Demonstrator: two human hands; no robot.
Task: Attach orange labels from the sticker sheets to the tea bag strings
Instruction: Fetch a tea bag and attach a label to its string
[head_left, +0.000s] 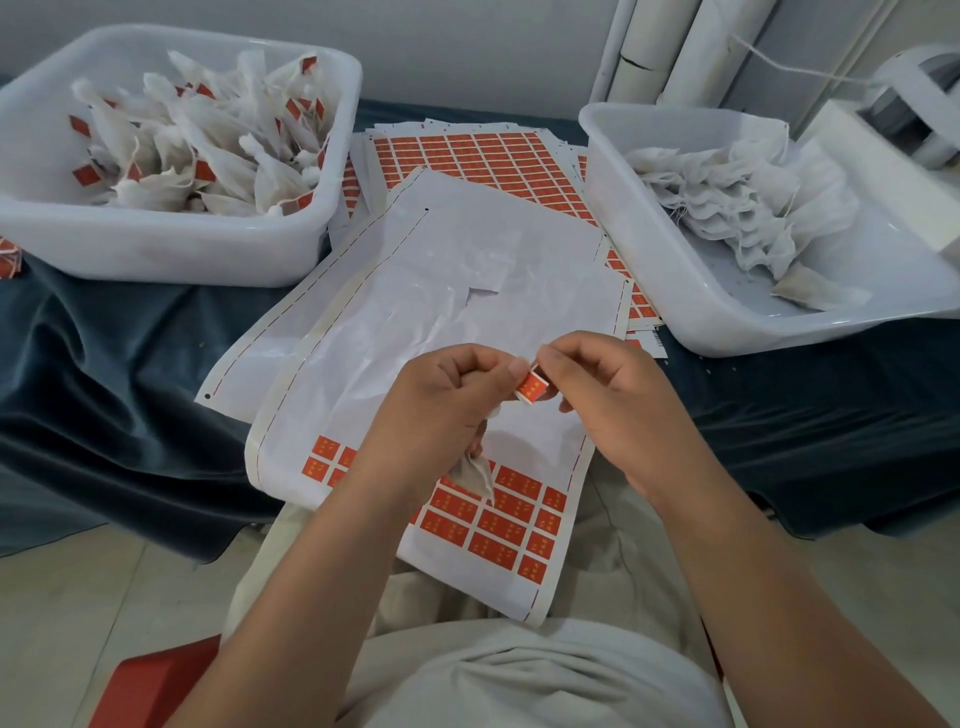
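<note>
We see both hands meet above near sticker sheet (519, 452): left hand (447, 400) and right hand (608, 400) pinch small orange label (531, 388) between fingertips. Tea bag (475, 475) hangs below left hand's curled fingers. Near sheet mostly peeled, orange stickers only at its near end. On table (104, 364) under dark blue cloth we note left tub (156, 249) with labelled bags, right tub (675, 270) with plain white bags, more sheets (493, 156) between tubs.

You have nothing readable here. The orange label (531, 388) you pinch at the centre of the frame carries pale yellow marks. So do the labels left on the sticker sheet (540, 447) at lower centre, but all are too small and blurred to make out.
</note>
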